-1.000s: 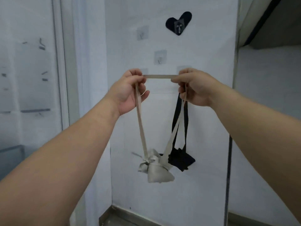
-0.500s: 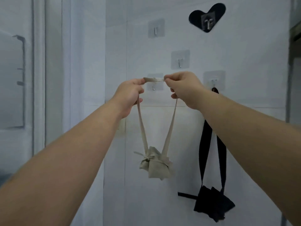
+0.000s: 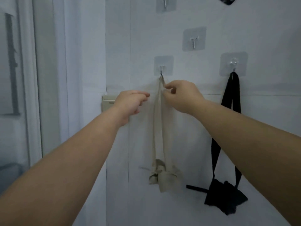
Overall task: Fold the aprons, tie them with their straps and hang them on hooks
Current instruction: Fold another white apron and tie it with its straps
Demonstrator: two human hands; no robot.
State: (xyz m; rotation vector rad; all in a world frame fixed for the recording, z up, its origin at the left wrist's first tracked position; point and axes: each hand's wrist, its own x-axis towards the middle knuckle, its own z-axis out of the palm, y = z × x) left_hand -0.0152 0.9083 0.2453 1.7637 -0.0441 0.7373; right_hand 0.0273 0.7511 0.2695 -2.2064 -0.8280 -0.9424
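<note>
1. Right hand: thumb and forefinger are curled in and pinch the thin beige fabric strap just below the clear square adhesive wall hook. The other fingers are tucked loosely.
2. Left hand: fingers are loosely curled and hold nothing. It sits below and left of that hook, just beside the strap and not touching it.
3. The strap is looped over the hook. Both runs drop straight down to the folded, tied beige cloth apron bundle, well below the hook, against the white wall.
4. Right of the hook: a second clear hook carries a black strapped apron bundle, which hangs lower than the beige one.
5. Above and right of the hook: a third clear hook plate.
6. Below and left of the hook, partly behind the left hand: a beige wall switch plate.
</note>
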